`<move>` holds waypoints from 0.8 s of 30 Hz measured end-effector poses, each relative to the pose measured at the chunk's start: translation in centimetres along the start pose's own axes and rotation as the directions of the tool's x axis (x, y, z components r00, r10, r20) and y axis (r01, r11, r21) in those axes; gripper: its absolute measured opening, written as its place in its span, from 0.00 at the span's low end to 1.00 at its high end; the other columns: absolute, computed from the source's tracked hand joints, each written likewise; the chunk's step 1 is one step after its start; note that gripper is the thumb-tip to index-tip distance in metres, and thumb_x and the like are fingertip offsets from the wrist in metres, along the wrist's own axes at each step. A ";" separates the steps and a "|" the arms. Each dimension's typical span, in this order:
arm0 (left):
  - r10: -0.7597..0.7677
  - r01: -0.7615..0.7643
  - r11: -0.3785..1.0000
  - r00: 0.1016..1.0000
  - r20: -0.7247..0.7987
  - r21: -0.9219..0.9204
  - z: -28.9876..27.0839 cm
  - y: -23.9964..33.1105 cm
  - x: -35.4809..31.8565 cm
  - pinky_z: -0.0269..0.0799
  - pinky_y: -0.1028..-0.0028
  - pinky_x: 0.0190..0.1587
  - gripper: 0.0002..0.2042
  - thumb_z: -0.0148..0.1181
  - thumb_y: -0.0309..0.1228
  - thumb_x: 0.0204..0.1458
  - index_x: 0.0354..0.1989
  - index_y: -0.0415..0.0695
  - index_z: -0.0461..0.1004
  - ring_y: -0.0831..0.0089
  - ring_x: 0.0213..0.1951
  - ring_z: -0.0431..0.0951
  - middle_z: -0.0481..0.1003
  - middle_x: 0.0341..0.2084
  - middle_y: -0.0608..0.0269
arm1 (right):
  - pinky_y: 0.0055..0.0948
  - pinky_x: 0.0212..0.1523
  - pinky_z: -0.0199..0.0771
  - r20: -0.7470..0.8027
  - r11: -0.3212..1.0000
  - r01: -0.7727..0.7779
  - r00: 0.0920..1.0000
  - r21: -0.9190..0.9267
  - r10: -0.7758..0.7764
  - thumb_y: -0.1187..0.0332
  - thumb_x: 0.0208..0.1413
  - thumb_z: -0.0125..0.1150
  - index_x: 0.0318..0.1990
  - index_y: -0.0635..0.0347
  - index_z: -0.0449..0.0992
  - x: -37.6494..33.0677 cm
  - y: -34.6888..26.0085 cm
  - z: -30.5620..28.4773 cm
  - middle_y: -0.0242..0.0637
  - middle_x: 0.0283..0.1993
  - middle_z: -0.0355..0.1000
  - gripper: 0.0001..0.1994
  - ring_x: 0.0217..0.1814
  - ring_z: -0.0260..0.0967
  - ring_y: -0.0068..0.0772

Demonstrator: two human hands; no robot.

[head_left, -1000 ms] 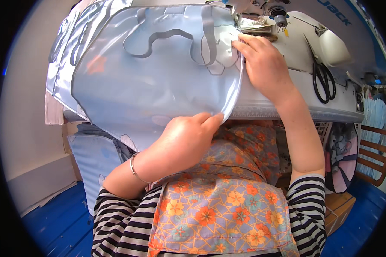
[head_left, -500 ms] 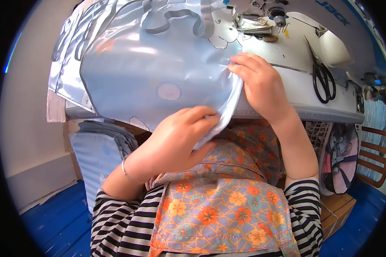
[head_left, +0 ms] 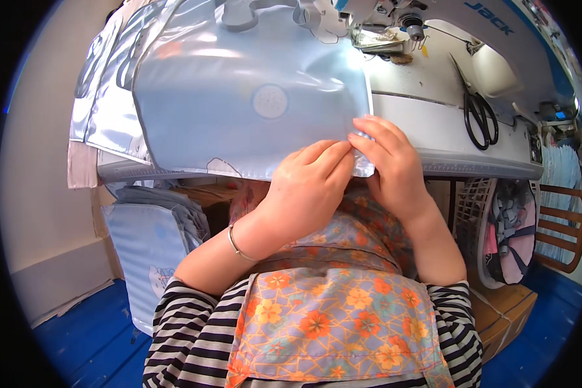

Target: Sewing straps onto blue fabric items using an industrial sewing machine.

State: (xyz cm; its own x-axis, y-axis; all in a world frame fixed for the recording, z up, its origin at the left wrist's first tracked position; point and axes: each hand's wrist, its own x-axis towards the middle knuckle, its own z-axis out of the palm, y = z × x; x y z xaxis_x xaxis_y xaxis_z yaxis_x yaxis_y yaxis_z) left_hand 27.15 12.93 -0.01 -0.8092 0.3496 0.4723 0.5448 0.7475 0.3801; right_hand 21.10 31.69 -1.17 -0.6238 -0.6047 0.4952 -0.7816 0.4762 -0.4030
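A shiny light blue fabric panel [head_left: 200, 123] with a pale round print and a dark bound edge lies over the sewing table. My left hand [head_left: 313, 184] pinches its near edge close to the lower right corner, fingers bent together. Just beside it, my right hand [head_left: 392, 165] grips the right-hand edge by the same corner, its thumb hidden and its fingertips almost meeting the left ones. A grey strap [head_left: 239, 16] runs across the panel's far part. The sewing machine's [head_left: 412, 27] needle area stands beyond the panel's far right corner.
Black-handled scissors [head_left: 480, 119] lie on the table at the right. More silvery-blue panels [head_left: 103, 84] are layered at the left, and a folded stack [head_left: 152, 236] sits below. A white basket [head_left: 478, 216] with cloth pieces and a cardboard box [head_left: 511, 317] stand at the lower right.
Both hands have come together at the panel's lower right corner: the left moved right and up, the right moved down. The panel's right edge, folded up before, now lies flatter.
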 end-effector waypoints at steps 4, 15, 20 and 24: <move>0.009 -0.009 1.000 1.000 0.007 0.024 -0.1 -0.4 -0.9 0.71 0.60 0.57 0.16 0.61 0.24 0.45 0.45 0.36 0.77 0.59 0.54 0.75 0.75 0.49 0.53 | 0.43 0.59 0.72 -0.047 1.000 -0.029 0.998 0.009 0.029 0.87 0.38 0.57 0.45 0.63 0.79 0.1 -0.4 0.4 0.44 0.53 0.75 0.22 0.59 0.70 0.51; -0.580 0.652 0.725 0.752 -0.312 0.225 -11.7 -8.4 -21.6 0.72 0.63 0.55 0.20 0.47 0.12 0.45 0.46 0.36 0.77 0.50 0.50 0.77 0.77 0.47 0.49 | 0.38 0.59 0.71 0.034 0.992 0.006 0.999 -0.123 -0.002 0.89 0.43 0.48 0.47 0.61 0.79 3.1 2.8 0.1 0.42 0.53 0.76 0.24 0.57 0.72 0.46; -0.643 0.588 0.747 0.757 0.113 0.310 -15.4 -10.0 -25.3 0.61 0.57 0.67 0.26 0.55 0.16 0.43 0.56 0.41 0.71 0.49 0.65 0.65 0.70 0.59 0.48 | 0.36 0.61 0.70 0.068 0.989 -0.062 0.995 -0.138 0.072 0.88 0.49 0.46 0.51 0.61 0.78 3.6 3.9 0.8 0.42 0.57 0.75 0.23 0.60 0.72 0.43; -0.606 0.493 0.761 0.773 0.190 0.422 -14.6 -11.3 -25.0 0.61 0.54 0.66 0.19 0.65 0.22 0.43 0.47 0.43 0.75 0.48 0.63 0.66 0.71 0.57 0.50 | 0.35 0.61 0.70 0.040 0.979 -0.008 0.999 -0.201 0.017 0.87 0.52 0.49 0.50 0.60 0.79 3.7 4.8 0.8 0.42 0.56 0.75 0.21 0.59 0.72 0.43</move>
State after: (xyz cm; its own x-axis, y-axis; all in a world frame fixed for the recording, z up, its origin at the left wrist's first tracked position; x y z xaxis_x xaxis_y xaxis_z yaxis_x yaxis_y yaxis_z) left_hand 44.48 -12.48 -4.49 -0.9970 -0.0751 -0.0167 -0.0769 0.9794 0.1866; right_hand 15.03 31.25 -1.90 -0.6359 -0.6216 0.4575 -0.7620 0.5999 -0.2440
